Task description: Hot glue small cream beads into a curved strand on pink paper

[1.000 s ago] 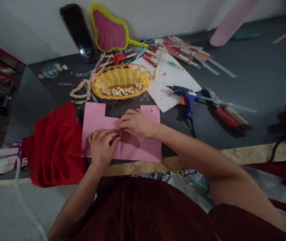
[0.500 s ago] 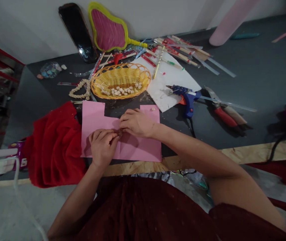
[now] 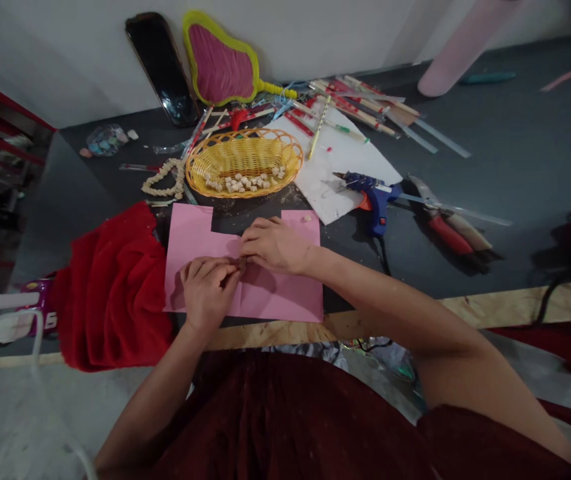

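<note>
A pink sheet of paper (image 3: 285, 300) with a notch in its top edge lies at the table's front. Over it, my left hand (image 3: 208, 290) and my right hand (image 3: 273, 247) meet with fingertips pinched on something small and brownish that I cannot make out. A small pale piece (image 3: 307, 219) sits near the sheet's upper right corner. Just behind the paper stands a yellow woven basket (image 3: 245, 150) holding several small beige pieces (image 3: 245, 182). Left of the basket lies a loop of similar beige pieces (image 3: 153, 181).
Red cloth (image 3: 110, 293) lies to the left. On the right are a blue glue gun (image 3: 378, 200) on white paper (image 3: 325, 193), and pliers (image 3: 448, 227). Sticks (image 3: 360, 107), a phone (image 3: 163, 70), a yellow-rimmed mirror shape (image 3: 223, 63) and a pink cylinder (image 3: 455, 57) are at the back.
The view has shifted slightly, so things on the left appear a little further right. Both hands keep nearly the same pose over the pink paper.
</note>
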Demonstrator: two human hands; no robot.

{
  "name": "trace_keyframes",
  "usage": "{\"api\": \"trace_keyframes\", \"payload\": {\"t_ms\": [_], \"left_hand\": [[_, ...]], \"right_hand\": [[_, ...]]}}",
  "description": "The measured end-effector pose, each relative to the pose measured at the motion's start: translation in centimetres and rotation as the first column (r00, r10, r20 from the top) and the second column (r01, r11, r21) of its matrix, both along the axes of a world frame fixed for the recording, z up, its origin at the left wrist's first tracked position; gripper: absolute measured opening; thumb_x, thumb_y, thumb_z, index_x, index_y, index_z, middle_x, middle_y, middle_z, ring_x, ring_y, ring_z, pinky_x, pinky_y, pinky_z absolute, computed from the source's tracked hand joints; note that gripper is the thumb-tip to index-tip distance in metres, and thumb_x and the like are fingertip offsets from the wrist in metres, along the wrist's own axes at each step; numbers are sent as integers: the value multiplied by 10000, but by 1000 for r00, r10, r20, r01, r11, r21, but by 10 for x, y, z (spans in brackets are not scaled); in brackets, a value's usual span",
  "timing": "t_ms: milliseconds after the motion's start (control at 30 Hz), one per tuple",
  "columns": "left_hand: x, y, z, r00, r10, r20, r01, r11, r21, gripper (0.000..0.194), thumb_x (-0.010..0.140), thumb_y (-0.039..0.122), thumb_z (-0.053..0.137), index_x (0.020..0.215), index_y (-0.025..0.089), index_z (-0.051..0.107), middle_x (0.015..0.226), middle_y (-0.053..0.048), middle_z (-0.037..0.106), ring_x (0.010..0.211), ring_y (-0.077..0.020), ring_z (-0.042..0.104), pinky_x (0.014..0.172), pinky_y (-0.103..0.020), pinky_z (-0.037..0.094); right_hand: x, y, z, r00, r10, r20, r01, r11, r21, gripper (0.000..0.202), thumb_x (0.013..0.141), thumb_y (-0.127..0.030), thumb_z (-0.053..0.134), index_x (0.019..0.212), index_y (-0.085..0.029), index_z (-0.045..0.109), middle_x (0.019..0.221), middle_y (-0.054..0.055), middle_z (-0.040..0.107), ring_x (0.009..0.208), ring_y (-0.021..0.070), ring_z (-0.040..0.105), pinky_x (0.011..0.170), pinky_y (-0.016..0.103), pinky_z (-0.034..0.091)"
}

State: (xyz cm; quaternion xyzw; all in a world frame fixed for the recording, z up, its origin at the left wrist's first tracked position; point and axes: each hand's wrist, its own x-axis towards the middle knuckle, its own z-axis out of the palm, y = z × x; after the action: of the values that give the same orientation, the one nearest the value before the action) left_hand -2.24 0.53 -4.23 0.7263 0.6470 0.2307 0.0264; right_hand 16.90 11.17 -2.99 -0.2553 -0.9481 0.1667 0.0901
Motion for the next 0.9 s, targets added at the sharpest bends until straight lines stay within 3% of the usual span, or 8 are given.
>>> {"api": "trace_keyframes", "payload": {"t_ms": [900], "left_hand": [[2,0,1,1000,17,-13,-17,999,-34,160,916,352,680,816,285,785,980,-44,806,986,-302,686,933,-508,451]], "right_hand": [[0,0,1,1000,3,12,-3,1000,0,161,1003,-284,597,1055,-250,745,1176,37,726,1112,249,540,823,364,359]]}}
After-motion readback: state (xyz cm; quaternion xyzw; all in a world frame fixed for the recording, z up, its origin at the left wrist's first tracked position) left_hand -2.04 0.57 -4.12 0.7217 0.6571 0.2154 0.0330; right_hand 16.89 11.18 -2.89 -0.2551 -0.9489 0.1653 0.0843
